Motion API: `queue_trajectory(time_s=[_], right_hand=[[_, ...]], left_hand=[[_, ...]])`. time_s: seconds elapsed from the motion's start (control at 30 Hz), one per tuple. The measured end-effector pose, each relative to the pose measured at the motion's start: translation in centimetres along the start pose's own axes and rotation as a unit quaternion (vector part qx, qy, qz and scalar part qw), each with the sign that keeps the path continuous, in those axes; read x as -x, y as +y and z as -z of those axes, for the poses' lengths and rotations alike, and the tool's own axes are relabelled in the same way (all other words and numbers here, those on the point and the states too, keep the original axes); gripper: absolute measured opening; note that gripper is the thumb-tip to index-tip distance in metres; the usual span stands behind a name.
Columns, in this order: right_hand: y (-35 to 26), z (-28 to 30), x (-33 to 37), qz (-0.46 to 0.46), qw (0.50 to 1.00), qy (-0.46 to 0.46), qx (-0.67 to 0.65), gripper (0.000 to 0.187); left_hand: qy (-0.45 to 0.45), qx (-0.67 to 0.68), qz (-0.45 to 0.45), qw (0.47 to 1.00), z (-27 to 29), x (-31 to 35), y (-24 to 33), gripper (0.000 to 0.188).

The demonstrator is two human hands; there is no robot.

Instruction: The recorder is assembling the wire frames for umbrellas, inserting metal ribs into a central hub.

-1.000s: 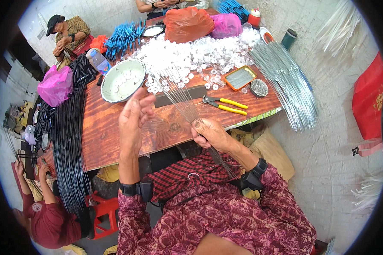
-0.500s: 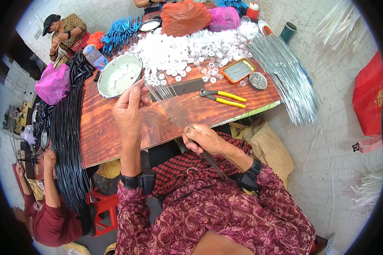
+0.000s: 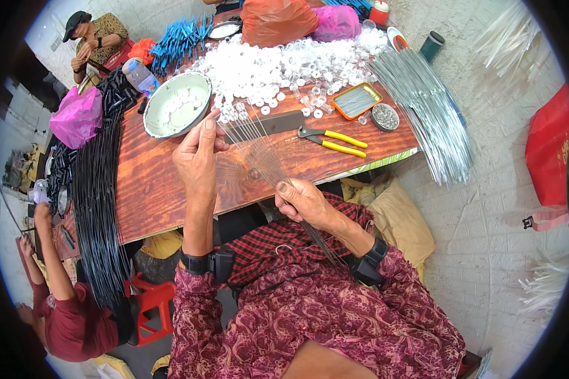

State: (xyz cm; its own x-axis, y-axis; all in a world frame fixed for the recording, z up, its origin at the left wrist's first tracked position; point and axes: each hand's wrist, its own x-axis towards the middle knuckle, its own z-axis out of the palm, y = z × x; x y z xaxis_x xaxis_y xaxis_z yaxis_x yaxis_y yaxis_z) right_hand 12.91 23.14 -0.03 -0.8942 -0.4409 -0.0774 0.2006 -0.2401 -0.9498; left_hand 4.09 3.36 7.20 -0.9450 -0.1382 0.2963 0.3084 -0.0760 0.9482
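Note:
My right hand (image 3: 305, 203) is closed round a fanned bundle of thin metal wires (image 3: 259, 151), whose lower ends trail toward my lap. My left hand (image 3: 197, 155) is raised beside the bundle's upper ends, thumb and fingers pinched together. What sits in that pinch is too small to make out. Small clear-white pieces (image 3: 235, 112) show at the wire tips; I cannot tell whether they are on the wires or on the table behind. A grey bar (image 3: 278, 122) lies on the table behind the wires, near yellow-handled pincers (image 3: 335, 143).
White and clear plastic pieces (image 3: 272, 66) are heaped across the wooden table (image 3: 152, 189). A pale bowl (image 3: 155, 123) stands left of them. Orange-rimmed tray (image 3: 357, 101), small tin (image 3: 384, 117) and silver rods (image 3: 427, 120) lie right. Black rods (image 3: 98, 196) hang left, near a co-worker's sleeve (image 3: 85, 316).
My left hand has shifted slightly down and right at the wire tips. My right hand keeps its grip. At the left, the co-worker's arm has reached farther up and away.

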Motion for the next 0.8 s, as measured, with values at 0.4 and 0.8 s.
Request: queue_trajectory(time_s=[0.4,0.8], right_hand=[[1.1,0.5,-0.2,-0.005,1.000,0.017,0.025,0.052],[1.0,4.3,1.8,-0.022,0.994,0.085,-0.064,0.045]], left_hand=[[-0.026,0.036,0.054,0.998,0.8,-0.2,-2.2,0.037],[-0.168,-0.282,0.042,0.943,1.8,-7.3,-6.0,0.031]])
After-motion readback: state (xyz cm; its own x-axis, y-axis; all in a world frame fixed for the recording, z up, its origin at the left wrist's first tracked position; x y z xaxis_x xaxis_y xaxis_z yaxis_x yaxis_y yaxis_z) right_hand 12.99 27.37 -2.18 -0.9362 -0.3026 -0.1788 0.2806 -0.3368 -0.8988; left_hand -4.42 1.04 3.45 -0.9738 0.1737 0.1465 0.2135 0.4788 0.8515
